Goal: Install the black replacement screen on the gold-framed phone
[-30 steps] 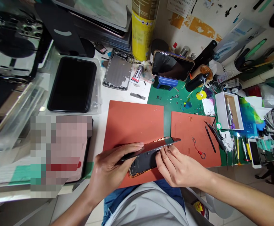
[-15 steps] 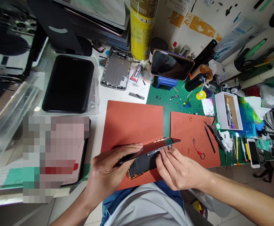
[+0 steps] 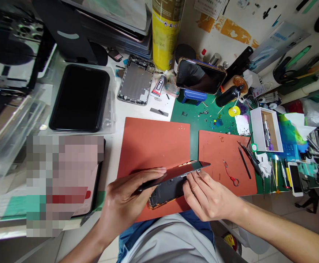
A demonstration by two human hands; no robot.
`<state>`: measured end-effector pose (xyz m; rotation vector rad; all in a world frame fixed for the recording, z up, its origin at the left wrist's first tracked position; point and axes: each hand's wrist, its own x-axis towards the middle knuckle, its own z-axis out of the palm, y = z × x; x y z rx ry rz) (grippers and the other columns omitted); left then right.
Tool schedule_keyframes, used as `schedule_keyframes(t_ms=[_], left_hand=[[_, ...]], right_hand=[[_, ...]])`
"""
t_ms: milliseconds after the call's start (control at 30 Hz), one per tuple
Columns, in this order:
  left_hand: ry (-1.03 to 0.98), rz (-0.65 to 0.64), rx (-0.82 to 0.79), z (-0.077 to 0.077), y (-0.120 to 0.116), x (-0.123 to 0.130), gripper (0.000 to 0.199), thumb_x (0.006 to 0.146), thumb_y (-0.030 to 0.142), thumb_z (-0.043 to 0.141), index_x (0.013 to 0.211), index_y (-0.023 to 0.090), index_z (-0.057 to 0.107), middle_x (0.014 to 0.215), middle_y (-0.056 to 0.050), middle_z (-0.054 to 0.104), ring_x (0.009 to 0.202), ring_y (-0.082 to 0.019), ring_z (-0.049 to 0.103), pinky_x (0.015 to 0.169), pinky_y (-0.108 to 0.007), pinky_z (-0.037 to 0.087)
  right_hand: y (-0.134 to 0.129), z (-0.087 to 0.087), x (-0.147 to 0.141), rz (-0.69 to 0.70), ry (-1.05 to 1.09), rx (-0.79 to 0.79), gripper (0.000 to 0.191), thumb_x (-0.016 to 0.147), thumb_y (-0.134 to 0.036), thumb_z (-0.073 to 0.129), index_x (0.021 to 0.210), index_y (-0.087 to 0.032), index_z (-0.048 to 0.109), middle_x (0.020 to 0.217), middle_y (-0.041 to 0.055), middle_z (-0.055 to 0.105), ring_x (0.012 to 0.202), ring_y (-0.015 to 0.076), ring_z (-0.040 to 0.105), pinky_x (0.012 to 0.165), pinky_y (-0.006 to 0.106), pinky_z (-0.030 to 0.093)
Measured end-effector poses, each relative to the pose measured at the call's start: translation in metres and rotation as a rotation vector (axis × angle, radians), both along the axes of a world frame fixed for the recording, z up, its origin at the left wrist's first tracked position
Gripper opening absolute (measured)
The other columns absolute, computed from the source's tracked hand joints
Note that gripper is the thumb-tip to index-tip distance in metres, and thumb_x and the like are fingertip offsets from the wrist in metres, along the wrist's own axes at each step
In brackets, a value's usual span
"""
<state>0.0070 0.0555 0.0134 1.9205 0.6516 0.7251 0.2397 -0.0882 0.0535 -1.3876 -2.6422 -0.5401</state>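
Observation:
A phone screen (image 3: 180,171) is tilted up over an opened phone body (image 3: 166,193), whose black inside and orange-gold rim show below it. My left hand (image 3: 133,190) holds the screen at its left end, fingers over the top and thumb underneath. My right hand (image 3: 203,193) is closed in a pinch at the gap between screen and body, near the right end. What its fingertips grip is hidden, though a small bit of metal shows beside them. Under the phone lies an orange-red mat (image 3: 154,142).
A second orange-red mat (image 3: 209,157) holds a red-corded ring (image 3: 234,179), tweezers (image 3: 250,157) and small parts. Behind stand a propped phone (image 3: 200,76), a glue tube (image 3: 158,86) and a yellow can (image 3: 165,40). A black-screened device (image 3: 79,98) lies left; a white box (image 3: 266,129) stands right.
My right hand has shifted very slightly to the right, its fingertips still at the gap. My left hand and the tilted screen look unchanged.

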Motion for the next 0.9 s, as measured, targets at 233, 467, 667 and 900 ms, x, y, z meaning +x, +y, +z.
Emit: schedule_keyframes(t_ms=[233,467,667,900], left_hand=[[0.004,-0.001,0.003,0.0007,-0.0003,0.0007,0.031,0.101,0.01,0.072,0.122,0.032,0.079,0.122,0.006,0.085,0.111,-0.012,0.082,0.105,-0.021,0.064],[0.003,-0.007,0.017,0.0034,0.0009,0.0022,0.032,0.101,0.011,0.072,0.124,0.032,0.078,0.123,0.006,0.085,0.11,-0.013,0.083,0.104,-0.021,0.065],[-0.001,-0.005,0.024,0.0028,0.0005,0.001,0.031,0.101,0.011,0.072,0.123,0.031,0.079,0.123,0.006,0.085,0.11,-0.013,0.083,0.103,-0.021,0.065],[0.0,-0.007,-0.003,0.002,0.0007,0.001,0.031,0.1,0.013,0.072,0.124,0.032,0.079,0.121,0.005,0.085,0.109,-0.016,0.084,0.102,-0.025,0.067]], right_hand=[[-0.0021,-0.003,-0.0021,-0.026,0.0,0.026,0.028,0.106,-0.01,0.051,0.11,-0.002,0.078,0.102,0.0232,0.085,0.099,0.0323,0.082,0.092,0.047,0.061],[0.0004,-0.0025,-0.0041,-0.032,-0.017,0.029,0.031,0.105,-0.01,0.049,0.108,-0.005,0.079,0.101,0.0198,0.086,0.097,0.0316,0.083,0.089,0.046,0.062],[-0.0024,-0.0025,-0.0043,-0.046,-0.009,0.005,0.028,0.104,-0.01,0.051,0.111,-0.003,0.077,0.105,0.0221,0.085,0.099,0.0328,0.083,0.09,0.046,0.061],[-0.0051,-0.0015,-0.0079,-0.077,-0.004,-0.009,0.032,0.106,-0.01,0.045,0.113,-0.002,0.076,0.108,0.0241,0.084,0.102,0.0334,0.082,0.092,0.047,0.059]])
